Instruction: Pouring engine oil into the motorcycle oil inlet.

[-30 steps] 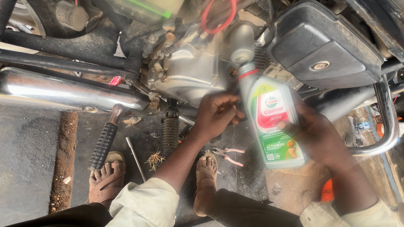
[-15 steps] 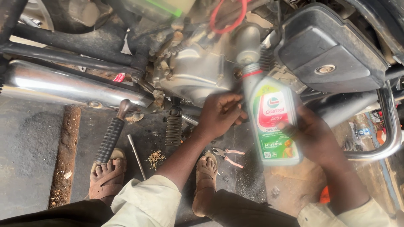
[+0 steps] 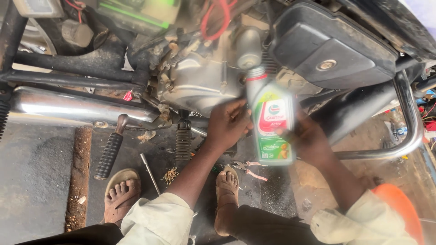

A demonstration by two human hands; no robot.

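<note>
The right hand (image 3: 305, 138) wraps its fingers around a green and white bottle (image 3: 271, 122), tipped neck-up toward the engine (image 3: 200, 84). Just beside, the left hand (image 3: 228, 124) curls against the engine, steadying it.

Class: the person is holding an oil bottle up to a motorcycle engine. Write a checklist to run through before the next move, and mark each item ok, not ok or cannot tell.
1. Right hand grips the oil bottle firmly: ok.
2. Bottle neck points up toward the grey funnel above it: ok.
3. Left hand rests at the engine casing beside the bottle: ok.
4. Bottle cap off: cannot tell, the neck is blurred.
5. Pliers on the ground lie apart from both feet: ok.
6. Oil level in the bottle: cannot tell.
</note>
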